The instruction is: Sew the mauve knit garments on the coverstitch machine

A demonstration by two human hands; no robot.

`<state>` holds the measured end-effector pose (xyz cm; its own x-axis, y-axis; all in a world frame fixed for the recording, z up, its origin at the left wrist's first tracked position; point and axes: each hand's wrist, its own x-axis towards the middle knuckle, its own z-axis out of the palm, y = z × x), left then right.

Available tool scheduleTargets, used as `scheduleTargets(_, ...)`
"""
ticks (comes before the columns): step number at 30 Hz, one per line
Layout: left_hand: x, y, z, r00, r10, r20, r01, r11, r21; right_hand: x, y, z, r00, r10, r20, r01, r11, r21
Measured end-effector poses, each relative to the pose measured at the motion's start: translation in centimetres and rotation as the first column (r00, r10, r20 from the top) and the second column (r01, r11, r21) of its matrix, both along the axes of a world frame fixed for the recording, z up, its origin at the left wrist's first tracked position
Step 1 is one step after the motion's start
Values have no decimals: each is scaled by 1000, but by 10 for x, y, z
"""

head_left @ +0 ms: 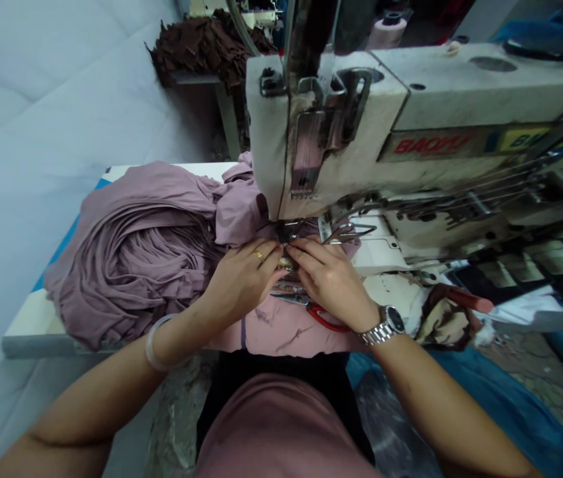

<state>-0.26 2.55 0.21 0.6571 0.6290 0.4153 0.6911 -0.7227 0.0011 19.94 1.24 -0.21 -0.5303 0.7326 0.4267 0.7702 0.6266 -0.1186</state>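
Observation:
My left hand (241, 279) and my right hand (328, 279) meet just below the needle area (289, 232) of a cream sewing machine (411, 133). Both press their fingertips together on mauve fabric (281, 328) that lies under the presser foot. The left hand wears a ring and a pale bangle; the right wrist carries a metal watch. Red-handled scissors (324, 322) lie partly under my right hand.
A big heap of mauve fabric pieces (137, 245) fills the left of the white table (27, 325). Brown cloth scraps (202, 43) pile up at the back. A patterned rag (448, 325) and blue plastic (510, 411) lie at the right.

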Motion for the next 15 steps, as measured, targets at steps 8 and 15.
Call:
scheduleTargets(8, -1, -2, 6, 992, -22, 128, 39, 990, -134, 17, 2, -4, 992, 121, 32, -122, 991, 53)
scheduleTargets(15, -95, 77, 35, 917, 247, 313, -175, 955, -240, 69, 61, 7, 967, -45, -250, 44, 999, -8)
